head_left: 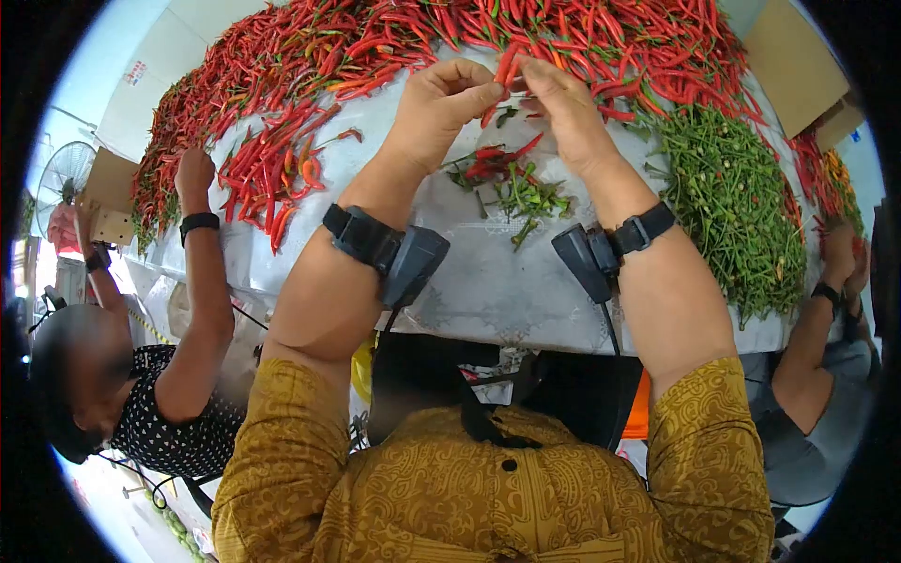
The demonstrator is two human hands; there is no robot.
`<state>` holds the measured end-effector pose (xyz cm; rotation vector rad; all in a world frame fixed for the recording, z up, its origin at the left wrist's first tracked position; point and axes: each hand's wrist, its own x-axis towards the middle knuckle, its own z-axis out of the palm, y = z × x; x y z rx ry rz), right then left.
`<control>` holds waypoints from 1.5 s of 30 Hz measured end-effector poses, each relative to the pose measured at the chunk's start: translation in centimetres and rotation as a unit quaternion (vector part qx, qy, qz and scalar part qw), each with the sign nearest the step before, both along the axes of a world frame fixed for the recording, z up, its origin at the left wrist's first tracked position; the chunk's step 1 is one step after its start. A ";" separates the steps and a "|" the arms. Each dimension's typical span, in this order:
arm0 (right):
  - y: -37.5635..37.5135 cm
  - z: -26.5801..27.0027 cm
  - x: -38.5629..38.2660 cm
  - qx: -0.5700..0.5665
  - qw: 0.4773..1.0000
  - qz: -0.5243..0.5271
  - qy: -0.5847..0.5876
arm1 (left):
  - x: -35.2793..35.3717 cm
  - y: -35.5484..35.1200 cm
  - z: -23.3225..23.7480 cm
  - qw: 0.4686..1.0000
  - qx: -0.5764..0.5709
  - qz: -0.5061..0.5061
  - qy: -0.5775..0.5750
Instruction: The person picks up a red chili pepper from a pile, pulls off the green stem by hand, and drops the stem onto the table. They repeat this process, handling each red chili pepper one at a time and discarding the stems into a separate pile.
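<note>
My left hand (449,105) pinches a red chili pepper (508,64) between thumb and fingers, above the near middle of the table. Close against it, my right hand (566,111) has its fingertips together at the same chili; its thumb and the exact grip are partly hidden. Below and between my hands lies a small pile of green stems (533,195), with a few red chilies (497,164) beside it. Left of my left hand is a group of red chilies (282,169) without most of their stems.
A large heap of red chilies (619,38) spans the far side of the table (479,291). Green stems (732,206) are heaped at the right. A person (169,394) reaches in at the left, another person's hands (840,258) work at the right. A cardboard box (798,66) stands behind.
</note>
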<state>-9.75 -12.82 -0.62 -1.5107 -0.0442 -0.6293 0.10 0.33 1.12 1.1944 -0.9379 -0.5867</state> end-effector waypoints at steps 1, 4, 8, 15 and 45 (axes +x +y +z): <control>-0.5 -0.2 0.0 -0.034 0.998 -0.046 -0.014 | 0.1 0.1 0.1 1.000 0.000 0.002 -0.002; -1.0 -0.6 0.1 -0.038 0.996 -0.076 -0.025 | 0.9 0.7 0.8 0.995 0.015 0.070 -0.064; -1.3 -0.9 0.1 -0.019 0.997 -0.080 -0.002 | 1.8 2.8 3.1 0.980 0.068 0.145 -0.119; -1.2 -0.8 0.1 0.011 0.997 -0.073 -0.009 | 7.2 13.0 5.9 0.768 0.373 0.349 -0.386; -1.4 -0.7 -0.2 0.033 0.993 -0.114 -0.009 | 11.6 6.1 3.0 0.767 0.351 0.263 -0.469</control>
